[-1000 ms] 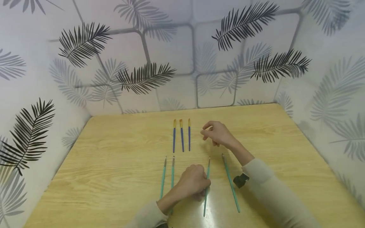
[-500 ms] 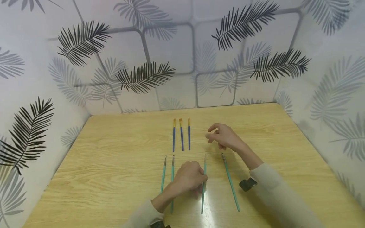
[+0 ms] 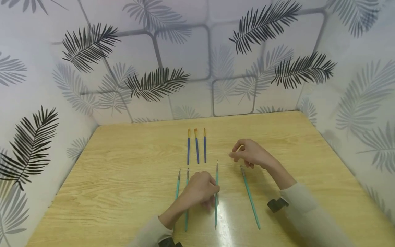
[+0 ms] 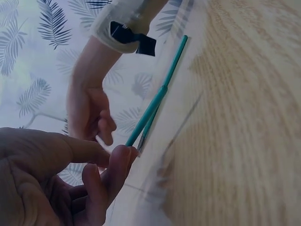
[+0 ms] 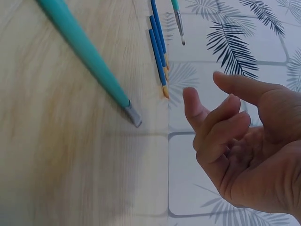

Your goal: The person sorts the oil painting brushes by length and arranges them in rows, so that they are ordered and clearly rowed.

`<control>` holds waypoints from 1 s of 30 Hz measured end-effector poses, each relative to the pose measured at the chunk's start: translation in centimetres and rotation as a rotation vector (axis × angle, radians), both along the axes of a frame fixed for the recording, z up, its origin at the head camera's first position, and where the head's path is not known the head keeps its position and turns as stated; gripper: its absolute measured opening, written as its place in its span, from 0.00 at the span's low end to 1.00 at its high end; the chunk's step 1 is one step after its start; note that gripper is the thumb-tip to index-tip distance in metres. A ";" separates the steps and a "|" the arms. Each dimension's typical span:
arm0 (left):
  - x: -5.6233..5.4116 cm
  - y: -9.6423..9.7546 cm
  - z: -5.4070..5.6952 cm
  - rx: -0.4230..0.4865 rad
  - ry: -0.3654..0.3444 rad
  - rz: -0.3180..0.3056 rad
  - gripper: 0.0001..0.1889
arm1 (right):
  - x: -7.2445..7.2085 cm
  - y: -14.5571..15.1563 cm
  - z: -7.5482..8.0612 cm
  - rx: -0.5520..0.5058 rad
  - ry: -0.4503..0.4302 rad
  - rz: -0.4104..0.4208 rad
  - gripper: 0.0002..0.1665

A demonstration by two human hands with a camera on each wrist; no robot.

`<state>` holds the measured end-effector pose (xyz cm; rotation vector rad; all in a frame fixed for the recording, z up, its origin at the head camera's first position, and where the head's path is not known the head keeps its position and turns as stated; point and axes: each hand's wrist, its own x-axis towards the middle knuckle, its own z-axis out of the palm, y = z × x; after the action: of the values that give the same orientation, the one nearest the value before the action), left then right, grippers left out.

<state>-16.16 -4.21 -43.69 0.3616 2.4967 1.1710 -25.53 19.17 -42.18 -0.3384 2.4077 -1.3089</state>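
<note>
My left hand [image 3: 200,188] pinches a thin teal paintbrush [image 3: 216,212] between thumb and fingers, its bristle end pointing to the table's far side. In the left wrist view, the held brush [image 4: 146,115] crosses in front of another teal brush. To the right, that other teal paintbrush [image 3: 250,197] lies slanted on the table. Above its bristle end hovers my right hand [image 3: 251,152], fingers loosely bent and holding nothing; the right wrist view shows the same hand [image 5: 240,136] with thumb and fingertips apart. Two more teal paintbrushes, one [image 3: 178,183] beside another [image 3: 186,221], are partly hidden by my left arm.
Three blue paintbrushes with golden ferrules, a left one [image 3: 188,149], a middle one [image 3: 197,149] and a right one [image 3: 205,149], lie side by side farther back. The wood-patterned table [image 3: 123,164] meets a leaf-patterned wall covering [image 3: 185,44] behind and at both sides.
My left hand has carried the pinched teal brush leftward and slightly away, and the brush is straighter. My right hand has drawn back to the right and a little nearer.
</note>
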 end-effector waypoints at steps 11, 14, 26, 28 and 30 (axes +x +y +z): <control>-0.2 -1.5 -0.1 0.053 0.019 -0.015 0.13 | 1.0 1.3 0.0 0.039 -0.035 -0.007 0.25; -0.1 -1.6 -0.2 0.047 0.030 -0.013 0.12 | 1.0 1.3 -0.2 0.046 -0.022 -0.010 0.26; 0.0 -1.6 0.3 0.040 0.007 -0.006 0.14 | 2.0 1.9 0.1 0.046 -0.044 -0.022 0.29; 0.1 -1.8 0.4 0.040 0.003 -0.005 0.15 | 2.2 2.1 0.1 0.055 -0.048 -0.024 0.31; 0.1 -1.9 0.5 0.040 0.005 -0.009 0.15 | 2.4 2.4 0.2 0.059 -0.051 -0.028 0.33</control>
<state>-16.10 -6.12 -43.24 0.3858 2.4767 1.2191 -23.16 21.55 -42.00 -0.2527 2.4117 -1.2404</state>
